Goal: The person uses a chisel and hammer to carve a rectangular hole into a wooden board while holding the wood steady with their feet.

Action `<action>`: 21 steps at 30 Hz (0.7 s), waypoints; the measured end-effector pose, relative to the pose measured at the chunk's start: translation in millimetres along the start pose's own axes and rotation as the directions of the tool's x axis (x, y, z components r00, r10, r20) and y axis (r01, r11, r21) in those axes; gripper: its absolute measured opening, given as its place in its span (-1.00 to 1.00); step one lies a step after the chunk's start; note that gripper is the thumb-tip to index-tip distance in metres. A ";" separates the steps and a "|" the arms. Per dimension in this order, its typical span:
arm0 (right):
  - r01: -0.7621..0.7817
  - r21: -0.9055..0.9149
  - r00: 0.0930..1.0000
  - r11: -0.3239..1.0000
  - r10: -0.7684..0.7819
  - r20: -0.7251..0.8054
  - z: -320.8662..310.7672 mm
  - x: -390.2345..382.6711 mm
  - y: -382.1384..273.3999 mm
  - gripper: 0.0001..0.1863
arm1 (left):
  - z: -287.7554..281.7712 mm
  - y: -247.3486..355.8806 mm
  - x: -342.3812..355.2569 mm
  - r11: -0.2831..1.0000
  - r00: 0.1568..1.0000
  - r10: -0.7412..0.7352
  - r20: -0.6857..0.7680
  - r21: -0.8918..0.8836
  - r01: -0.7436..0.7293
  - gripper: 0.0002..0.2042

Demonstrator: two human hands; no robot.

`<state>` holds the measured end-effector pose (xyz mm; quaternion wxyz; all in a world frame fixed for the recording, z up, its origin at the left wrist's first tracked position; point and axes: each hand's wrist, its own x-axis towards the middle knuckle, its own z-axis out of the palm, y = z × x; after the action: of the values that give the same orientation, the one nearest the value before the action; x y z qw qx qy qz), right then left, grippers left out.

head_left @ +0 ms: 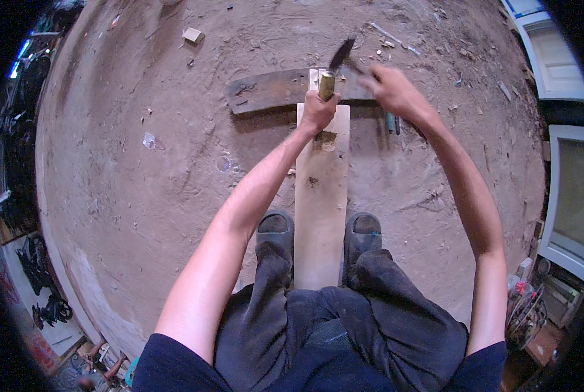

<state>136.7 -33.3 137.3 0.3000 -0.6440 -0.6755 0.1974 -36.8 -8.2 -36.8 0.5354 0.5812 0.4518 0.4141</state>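
The left hand [320, 111] clasps a chisel [327, 85], apparently steadying it against the plank [321, 209], while the right hand [393, 87] grips a hammer-like tool [343, 53].

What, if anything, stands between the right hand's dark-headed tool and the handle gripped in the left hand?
Nothing visible stands between the dark-headed tool and the handle; whether they touch is unclear.

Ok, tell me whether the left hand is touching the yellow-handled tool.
Touching: the head view shows the left hand wrapped around the yellow-handled tool, its top end sticking out beyond the fist.
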 end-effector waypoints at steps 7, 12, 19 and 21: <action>-0.095 -0.023 0.983 0.995 0.098 0.155 -34.3 13.8 -9.5 -0.65 | -8.3 1.6 -6.8 0.997 0.999 -0.030 -0.035 0.067 0.032 -0.66; -0.018 0.024 1.000 1.000 0.019 -0.014 -19.3 18.5 -0.7 -0.64 | -5.5 -4.1 -4.1 0.999 1.000 -0.014 0.017 0.029 0.014 -0.64; -0.069 -0.134 0.923 0.989 0.114 0.367 -10.2 8.7 7.2 -0.62 | -6.5 8.0 -3.1 0.996 0.995 -0.063 -0.076 0.063 0.068 -0.70; -0.232 0.084 0.951 0.969 0.208 0.231 -20.3 14.5 -14.1 -0.65 | -9.8 0.8 -4.7 0.995 0.997 -0.078 -0.004 0.060 0.079 -0.70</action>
<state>139.6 -22.7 163.8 0.2345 -0.6720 -0.6166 0.3366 -47.4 -10.2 -35.2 0.5332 0.5786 0.4869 0.3793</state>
